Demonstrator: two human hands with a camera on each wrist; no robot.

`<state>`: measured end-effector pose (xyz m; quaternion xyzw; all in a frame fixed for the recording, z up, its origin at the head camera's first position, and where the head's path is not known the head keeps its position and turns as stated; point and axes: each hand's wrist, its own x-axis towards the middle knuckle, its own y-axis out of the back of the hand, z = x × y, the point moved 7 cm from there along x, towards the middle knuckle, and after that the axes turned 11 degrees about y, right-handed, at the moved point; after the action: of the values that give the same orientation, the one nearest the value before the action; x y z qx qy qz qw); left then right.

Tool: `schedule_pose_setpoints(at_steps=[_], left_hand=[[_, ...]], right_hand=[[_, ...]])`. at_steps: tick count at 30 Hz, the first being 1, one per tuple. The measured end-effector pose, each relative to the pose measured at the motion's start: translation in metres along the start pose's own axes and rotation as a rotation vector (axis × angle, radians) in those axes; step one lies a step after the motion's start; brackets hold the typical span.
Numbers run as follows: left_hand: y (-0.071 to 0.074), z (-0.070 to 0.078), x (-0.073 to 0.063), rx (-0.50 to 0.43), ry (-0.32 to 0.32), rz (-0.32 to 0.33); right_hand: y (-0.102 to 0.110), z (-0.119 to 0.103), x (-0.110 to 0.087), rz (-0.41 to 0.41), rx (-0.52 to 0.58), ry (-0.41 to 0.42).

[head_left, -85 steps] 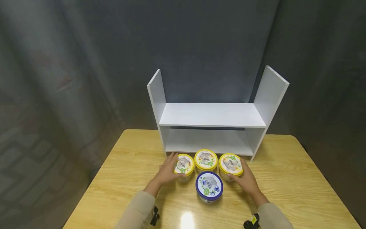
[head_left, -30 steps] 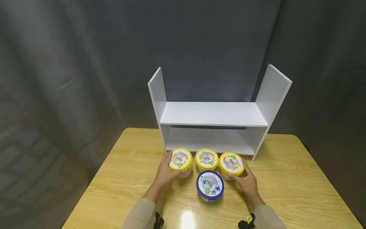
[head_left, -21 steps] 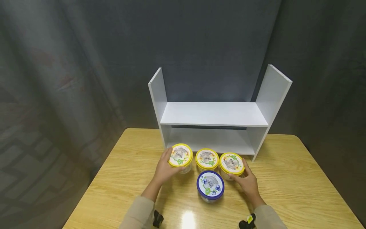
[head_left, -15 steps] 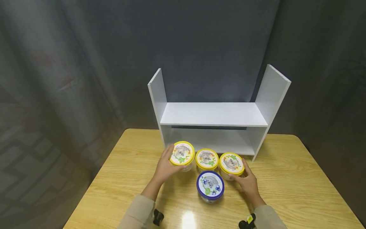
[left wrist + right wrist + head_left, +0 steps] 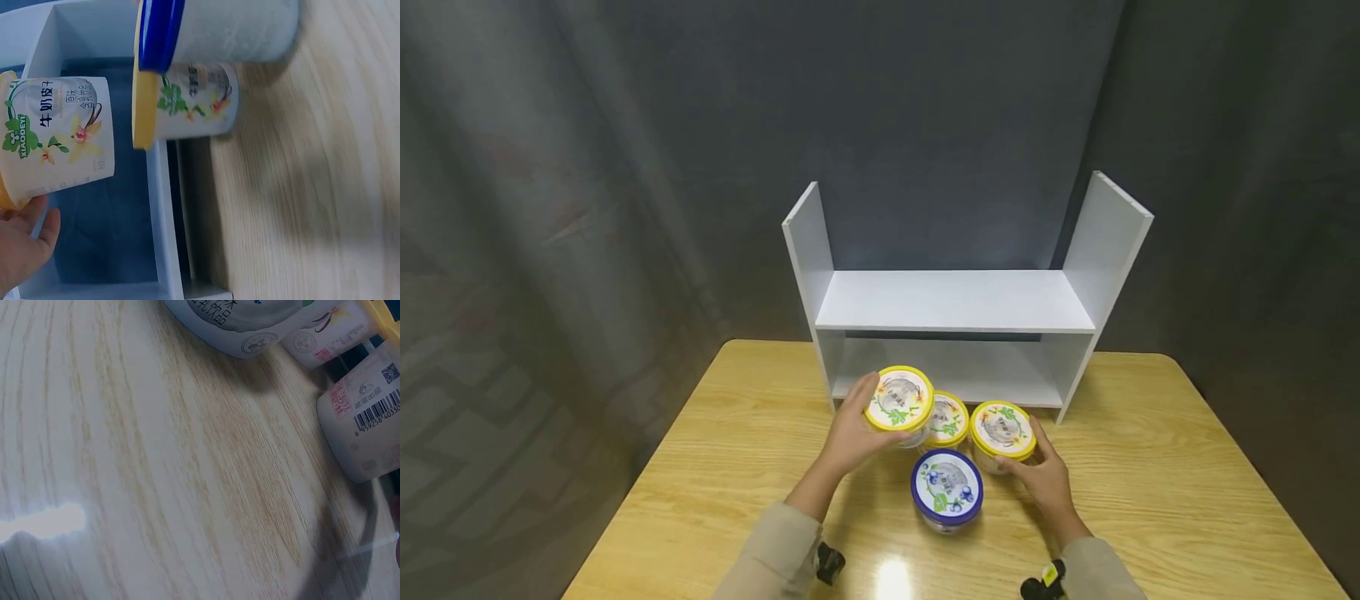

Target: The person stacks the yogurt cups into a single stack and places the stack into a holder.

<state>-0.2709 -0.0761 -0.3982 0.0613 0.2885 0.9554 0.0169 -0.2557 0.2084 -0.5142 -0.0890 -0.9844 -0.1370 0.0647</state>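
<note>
My left hand (image 5: 850,437) grips a yellow-lidded yogurt tub (image 5: 898,402) by its side, thumb near, fingers at the far left. In the left wrist view this tub (image 5: 59,140) is off the table, before the shelf, with vanilla flowers printed on it. It overlaps the middle yellow-lidded tub (image 5: 953,419) in the head view. My right hand (image 5: 1047,482) holds the right yellow-lidded tub (image 5: 1002,430) between thumb and fingers; its base (image 5: 359,434) is at the tabletop in the right wrist view. Nearest me stands a blue-lidded tub (image 5: 947,486) with blueberries on its lid, untouched.
A white two-level shelf unit (image 5: 955,312) with tall side panels stands behind the tubs on the wooden table (image 5: 1150,467). Dark grey curtains (image 5: 940,125) hang behind and at both sides.
My left hand has lifted its yellow-lidded tub from the table, then carried it rightward toward the middle tub. The right hand keeps its hold on the right tub, nearly still.
</note>
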Motion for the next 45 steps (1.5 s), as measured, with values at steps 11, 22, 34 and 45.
schedule_pose_setpoints(at_steps=[11, 22, 34, 45], left_hand=[[-0.031, 0.019, 0.011, -0.021, -0.045, -0.078], [-0.066, 0.045, 0.019, -0.011, -0.084, -0.142], [-0.101, 0.069, 0.03, 0.089, -0.094, -0.209], [-0.124, 0.075, 0.044, 0.167, -0.092, -0.225]], right_hand=[[-0.005, 0.0, 0.0, 0.007, 0.006, 0.006], [-0.006, 0.0, 0.001, -0.005, 0.045, 0.023], [-0.005, -0.001, 0.001, -0.015, 0.064, 0.048], [-0.005, -0.002, 0.005, -0.012, 0.069, 0.057]])
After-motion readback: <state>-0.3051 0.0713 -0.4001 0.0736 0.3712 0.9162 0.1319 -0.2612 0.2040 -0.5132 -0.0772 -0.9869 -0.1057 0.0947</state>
